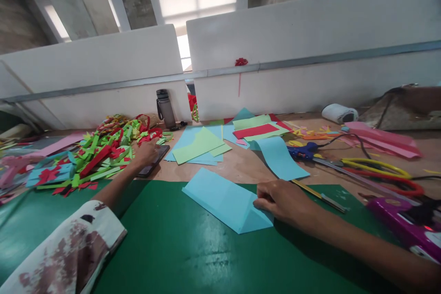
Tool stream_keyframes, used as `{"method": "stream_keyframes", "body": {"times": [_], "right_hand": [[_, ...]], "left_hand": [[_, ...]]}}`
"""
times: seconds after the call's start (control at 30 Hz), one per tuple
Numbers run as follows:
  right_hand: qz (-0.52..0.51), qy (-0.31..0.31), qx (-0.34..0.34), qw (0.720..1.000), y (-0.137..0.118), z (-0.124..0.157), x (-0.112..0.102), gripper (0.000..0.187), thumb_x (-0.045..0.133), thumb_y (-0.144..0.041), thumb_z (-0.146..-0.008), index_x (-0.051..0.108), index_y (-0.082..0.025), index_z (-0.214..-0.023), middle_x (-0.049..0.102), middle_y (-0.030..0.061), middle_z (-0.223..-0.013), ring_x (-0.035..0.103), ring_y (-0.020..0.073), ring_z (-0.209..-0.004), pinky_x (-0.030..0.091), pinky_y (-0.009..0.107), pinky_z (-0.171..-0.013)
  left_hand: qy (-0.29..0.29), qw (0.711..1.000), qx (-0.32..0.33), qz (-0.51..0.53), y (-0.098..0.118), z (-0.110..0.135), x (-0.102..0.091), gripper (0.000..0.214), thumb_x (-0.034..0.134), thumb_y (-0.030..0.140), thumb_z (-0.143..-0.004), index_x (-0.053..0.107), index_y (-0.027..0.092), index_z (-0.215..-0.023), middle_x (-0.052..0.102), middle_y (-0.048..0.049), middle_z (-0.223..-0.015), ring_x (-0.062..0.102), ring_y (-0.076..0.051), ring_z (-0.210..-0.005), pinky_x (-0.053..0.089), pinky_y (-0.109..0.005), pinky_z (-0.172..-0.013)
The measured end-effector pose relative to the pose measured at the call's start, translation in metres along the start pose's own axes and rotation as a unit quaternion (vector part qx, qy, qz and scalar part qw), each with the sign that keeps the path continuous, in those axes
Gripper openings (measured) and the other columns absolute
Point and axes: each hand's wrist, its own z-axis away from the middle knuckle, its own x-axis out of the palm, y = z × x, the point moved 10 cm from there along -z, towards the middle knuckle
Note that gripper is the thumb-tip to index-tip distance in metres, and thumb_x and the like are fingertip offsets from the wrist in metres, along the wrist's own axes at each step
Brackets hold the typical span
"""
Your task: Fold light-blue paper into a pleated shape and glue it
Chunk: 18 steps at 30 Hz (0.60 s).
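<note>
A light blue sheet of paper (220, 195), folded with a raised triangular end, lies on the green mat (206, 257). My right hand (280, 200) is closed on its right end, thumb and curled fingers at the edge. Farther off to the left, my left hand (147, 152) reaches to a dark phone (156, 161) beside the heap of cut paper strips (103, 154). The left fingers are too small and blurred against the red strips to make out whether they grip anything.
Behind the mat lie green sheets (200, 144) and a curled blue strip (282, 156). A grey bottle (166, 108) stands by the white partition (310, 32). On the right are a blue glue gun (305, 151), a cutter (324, 198), yellow-handled scissors (375, 165) and a purple device (403, 225).
</note>
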Motion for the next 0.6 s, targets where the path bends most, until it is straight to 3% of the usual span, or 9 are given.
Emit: {"method": "stream_keyframes", "body": {"times": [0.1,0.3,0.37,0.47,0.6], "right_hand": [[-0.001,-0.001,0.0,1.0,0.0,0.001,-0.001,0.016,0.055,-0.025,-0.081,0.061,-0.017,-0.068,0.066,0.004,-0.07,0.055,0.0159,-0.064,0.028,0.026,-0.054],[0.014,0.011,0.0,1.0,-0.002,0.005,-0.005,0.017,0.055,-0.026,-0.084,0.061,-0.018,-0.071,0.067,0.004,-0.074,0.058,0.0167,-0.067,0.03,0.026,-0.056],[0.042,0.038,-0.013,0.998,-0.007,0.01,-0.006,0.013,0.055,-0.024,-0.085,0.062,-0.018,-0.075,0.068,0.0044,-0.076,0.059,0.0175,-0.069,0.031,0.026,-0.058],[0.084,0.101,-0.09,0.987,-0.026,0.021,-0.006,0.014,0.051,-0.019,-0.087,0.06,-0.017,-0.077,0.066,0.0044,-0.077,0.06,0.0179,-0.069,0.031,0.028,-0.059],[0.077,0.152,-0.185,0.968,-0.043,0.035,-0.002,0.016,0.05,-0.017,-0.088,0.057,-0.017,-0.074,0.062,0.0028,-0.072,0.057,0.0163,-0.063,0.031,0.028,-0.056]], "left_hand": [[-0.011,1.0,0.0,0.002,0.002,-0.001,0.003,0.031,0.055,0.031,-0.092,0.054,0.015,-0.119,0.056,-0.0093,-0.117,0.059,-0.022,-0.098,0.051,-0.041,-0.082],[0.045,0.998,0.03,0.022,0.023,0.003,-0.024,0.031,0.053,0.029,-0.093,0.052,0.015,-0.121,0.058,-0.0092,-0.115,0.058,-0.023,-0.101,0.048,-0.044,-0.086],[0.055,0.997,0.05,0.029,0.043,0.015,-0.029,0.03,0.048,0.02,-0.093,0.051,0.014,-0.123,0.061,-0.0096,-0.111,0.059,-0.023,-0.1,0.045,-0.044,-0.089],[0.058,0.992,0.107,0.04,0.088,0.045,-0.027,0.041,0.042,0.006,-0.086,0.051,0.013,-0.126,0.066,-0.0112,-0.105,0.058,-0.026,-0.102,0.039,-0.047,-0.094],[0.049,0.97,0.227,0.065,0.15,0.089,-0.018,0.05,0.05,0.008,-0.079,0.048,0.013,-0.129,0.067,-0.0114,-0.106,0.054,-0.028,-0.109,0.029,-0.054,-0.103]]}}
